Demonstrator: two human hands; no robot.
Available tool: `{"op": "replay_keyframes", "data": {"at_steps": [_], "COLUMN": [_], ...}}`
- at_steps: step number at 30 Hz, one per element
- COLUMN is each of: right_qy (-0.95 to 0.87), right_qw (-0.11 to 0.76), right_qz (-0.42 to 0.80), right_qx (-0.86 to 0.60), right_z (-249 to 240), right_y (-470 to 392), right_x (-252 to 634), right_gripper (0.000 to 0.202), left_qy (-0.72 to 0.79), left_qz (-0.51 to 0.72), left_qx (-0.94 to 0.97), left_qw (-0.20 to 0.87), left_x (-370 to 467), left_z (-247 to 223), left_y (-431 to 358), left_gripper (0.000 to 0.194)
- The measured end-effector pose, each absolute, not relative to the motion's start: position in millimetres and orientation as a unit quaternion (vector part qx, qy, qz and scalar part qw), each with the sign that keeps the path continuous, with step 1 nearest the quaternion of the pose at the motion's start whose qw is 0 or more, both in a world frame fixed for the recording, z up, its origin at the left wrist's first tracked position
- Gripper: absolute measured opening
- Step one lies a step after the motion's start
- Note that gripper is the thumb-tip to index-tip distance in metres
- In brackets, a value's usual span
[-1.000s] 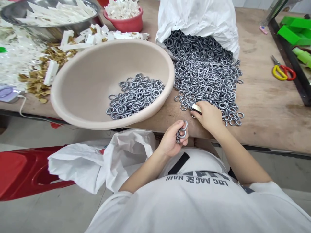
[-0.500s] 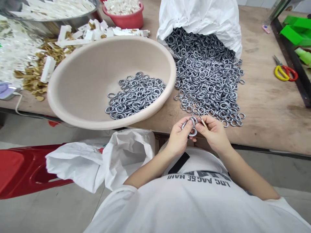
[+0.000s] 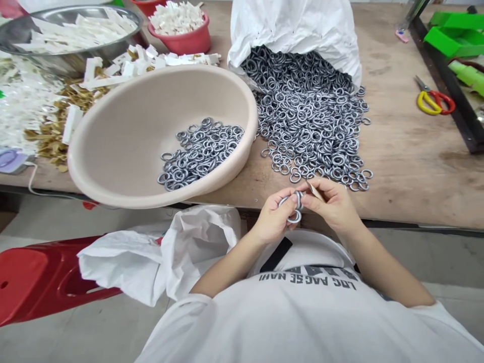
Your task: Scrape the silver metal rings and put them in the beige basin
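Observation:
Several grey rings (image 3: 295, 217) are pinched between the thumb and fingers of my left hand (image 3: 274, 217), at the table's front edge. My right hand (image 3: 333, 204) touches the same rings with its thumb and also holds a thin pointed tool (image 3: 314, 191). Just beyond my hands a large pile of grey rings (image 3: 313, 121) spills from the mouth of a white sack (image 3: 295, 25). To the left a wide beige basin (image 3: 113, 136) stands tilted, with more grey rings (image 3: 200, 154) gathered on its right side.
Yellow and red scissors (image 3: 434, 101) lie on the table (image 3: 408, 176) at the right, near a dark metal bar (image 3: 449, 85) and green trays (image 3: 456, 38). A steel bowl (image 3: 91, 50), red bowl (image 3: 189, 41) and white and brown pieces are at the left. Below are white bags (image 3: 124, 262) and a red stool (image 3: 41, 282).
The view has shifted slightly, moving the table items left. Between my fingers the rings have turned more edge-on, and the lower ring hangs a bit lower.

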State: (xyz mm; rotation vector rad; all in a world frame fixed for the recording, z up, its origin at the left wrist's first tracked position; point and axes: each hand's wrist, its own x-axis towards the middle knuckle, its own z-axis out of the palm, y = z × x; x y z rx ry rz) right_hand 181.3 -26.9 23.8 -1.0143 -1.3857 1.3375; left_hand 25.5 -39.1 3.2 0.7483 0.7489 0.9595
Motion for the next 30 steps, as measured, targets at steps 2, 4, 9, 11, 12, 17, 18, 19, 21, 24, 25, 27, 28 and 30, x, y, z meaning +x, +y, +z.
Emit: {"op": "replay_keyframes", "data": {"at_steps": [2, 4, 9, 11, 12, 17, 18, 19, 21, 24, 25, 27, 28, 30], "right_qy": [-0.577, -0.59, -0.731, -0.772, -0.781, -0.792, -0.793, -0.795, -0.798, -0.8, -0.797, -0.772, -0.751, -0.7], "right_qw": [0.468, 0.475, 0.427, 0.392, 0.381, 0.36, 0.357, 0.354, 0.345, 0.324, 0.318, 0.32, 0.33, 0.37], "right_qz": [0.521, 0.482, 0.293, 0.239, 0.224, 0.212, 0.212, 0.214, 0.219, 0.233, 0.238, 0.249, 0.26, 0.299], "right_qx": [-0.42, -0.44, -0.444, -0.44, -0.442, -0.446, -0.445, -0.443, -0.443, -0.447, -0.455, -0.489, -0.51, -0.532], "right_z": [24.2, 24.9, 28.1, 28.6, 28.6, 30.5, 31.6, 32.9, 35.0, 33.5, 31.1, 24.5, 20.8, 14.9], "right_y": [-25.7, -26.6, -39.4, -44.1, -45.4, -45.3, -45.5, -46.1, -47.8, -46.3, -43.6, -35.0, -30.2, -23.0], "right_x": [184.1, 186.9, 194.9, 196.5, 196.7, 195.7, 195.5, 195.4, 195.1, 195.7, 196.4, 198.8, 200.1, 201.1], "right_gripper": [0.02, 0.023, 0.032, 0.036, 0.037, 0.041, 0.042, 0.043, 0.043, 0.045, 0.046, 0.048, 0.049, 0.048], "left_qy": [0.331, 0.325, 0.331, 0.332, 0.332, 0.33, 0.328, 0.327, 0.325, 0.325, 0.323, 0.308, 0.298, 0.287], "left_qz": [0.42, 0.408, 0.414, 0.416, 0.417, 0.416, 0.415, 0.415, 0.414, 0.407, 0.402, 0.378, 0.363, 0.348], "left_qx": [0.349, 0.339, 0.293, 0.287, 0.285, 0.293, 0.297, 0.3, 0.304, 0.314, 0.324, 0.365, 0.389, 0.416], "left_qw": [0.769, 0.783, 0.796, 0.796, 0.797, 0.795, 0.795, 0.794, 0.794, 0.794, 0.793, 0.793, 0.792, 0.79], "left_x": [27.3, 28.1, 26.3, 25.8, 25.8, 25.3, 24.8, 24.2, 22.5, 18.8, 17.4, 14.3, 13.0, 11.0], "left_z": [3.4, 5.3, 14.2, 16.3, 16.6, 13.1, 12.1, 11.2, 9.6, 7.7, 7.3, 7.4, 7.9, 9.4], "left_y": [-40.8, -41.3, -39.5, -39.2, -39.3, -40.2, -40.1, -40.0, -39.7, -41.5, -43.0, -47.0, -48.9, -51.1], "left_gripper": [0.035, 0.036, 0.031, 0.03, 0.03, 0.027, 0.027, 0.027, 0.029, 0.03, 0.031, 0.032, 0.034, 0.035]}}
